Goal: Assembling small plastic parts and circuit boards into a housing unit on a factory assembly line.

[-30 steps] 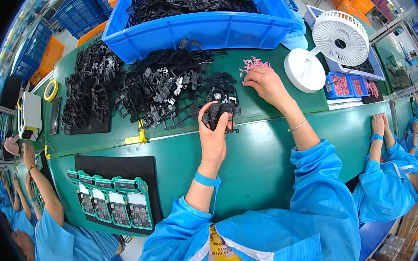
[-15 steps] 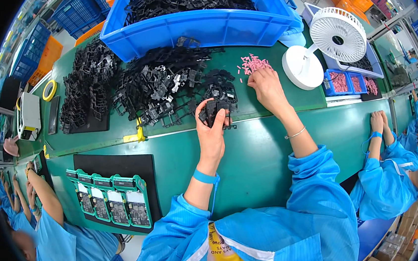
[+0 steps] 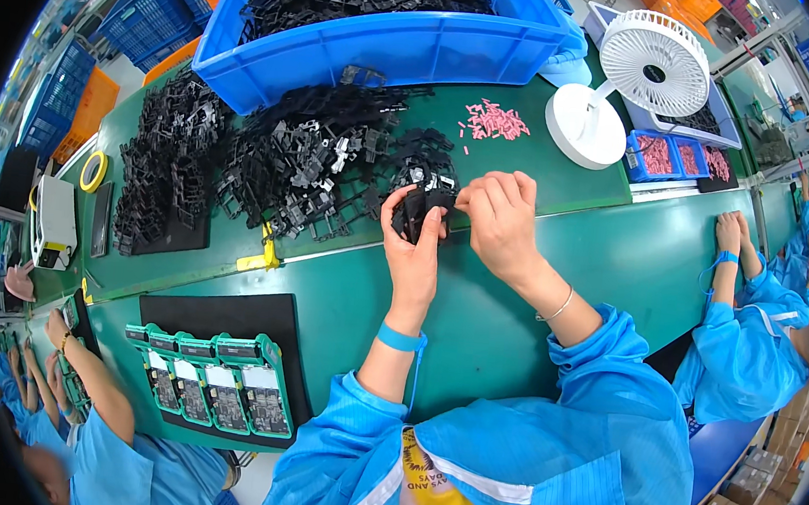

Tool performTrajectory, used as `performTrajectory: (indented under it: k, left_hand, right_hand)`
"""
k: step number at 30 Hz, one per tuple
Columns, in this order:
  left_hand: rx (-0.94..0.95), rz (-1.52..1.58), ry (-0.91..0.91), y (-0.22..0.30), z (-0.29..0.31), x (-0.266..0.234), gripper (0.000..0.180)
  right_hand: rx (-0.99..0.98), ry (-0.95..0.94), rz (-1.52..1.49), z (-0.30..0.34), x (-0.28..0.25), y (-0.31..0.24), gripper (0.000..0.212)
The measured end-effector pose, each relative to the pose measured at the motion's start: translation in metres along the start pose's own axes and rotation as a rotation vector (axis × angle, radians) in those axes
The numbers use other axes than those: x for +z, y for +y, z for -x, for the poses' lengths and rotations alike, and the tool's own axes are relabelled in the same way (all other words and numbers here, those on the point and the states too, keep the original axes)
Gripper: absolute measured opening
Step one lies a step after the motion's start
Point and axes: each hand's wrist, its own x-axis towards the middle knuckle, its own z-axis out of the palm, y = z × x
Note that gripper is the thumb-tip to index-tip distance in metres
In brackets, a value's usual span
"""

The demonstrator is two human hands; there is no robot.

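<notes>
The left hand (image 3: 412, 258) clamps a black plastic part (image 3: 412, 217) between thumb and fingers! Just right of that grip, the right hand (image 3: 501, 224) pinches together, contents hidden, pink pieces (image 3: 496, 122) scattered beyond.

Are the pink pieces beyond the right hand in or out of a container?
Out: the pink pieces lie loosely scattered directly on the green table.
</notes>
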Motion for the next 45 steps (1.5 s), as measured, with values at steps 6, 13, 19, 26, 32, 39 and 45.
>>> performTrajectory:
  k: [6, 13, 19, 26, 32, 39, 45]
  left_hand:
    - [0.02, -0.075, -0.009, 0.0, 0.004, 0.002, 0.039]
    - [0.035, -0.112, -0.032, 0.002, 0.008, 0.001, 0.039]
    - [0.048, -0.062, -0.024, 0.0, 0.003, 0.002, 0.039]
    - [0.043, 0.004, -0.056, -0.003, 0.001, 0.007, 0.039]
    - [0.062, -0.021, -0.069, 0.009, 0.007, -0.004, 0.04]
    - [0.165, 0.128, 0.117, 0.089, 0.084, -0.018, 0.043]
    - [0.316, 0.132, 0.438, 0.128, 0.165, -0.085, 0.049]
  right_hand:
    - [-0.043, 0.023, 0.081, 0.001, -0.005, -0.003, 0.012]
    - [0.024, 0.023, 0.054, 0.002, -0.007, -0.009, 0.012]
    - [0.541, -0.127, -0.835, 0.007, -0.009, 0.009, 0.009]
    - [0.947, -0.187, -1.386, 0.009, -0.012, 0.011, 0.014]
    - [0.938, -0.185, -1.469, 0.011, -0.014, 0.0, 0.022]
    - [0.885, -0.707, -1.628, 0.057, 0.0, -0.096, 0.018]
    - [1.167, -0.663, -2.053, 0.046, 0.011, -0.239, 0.023]
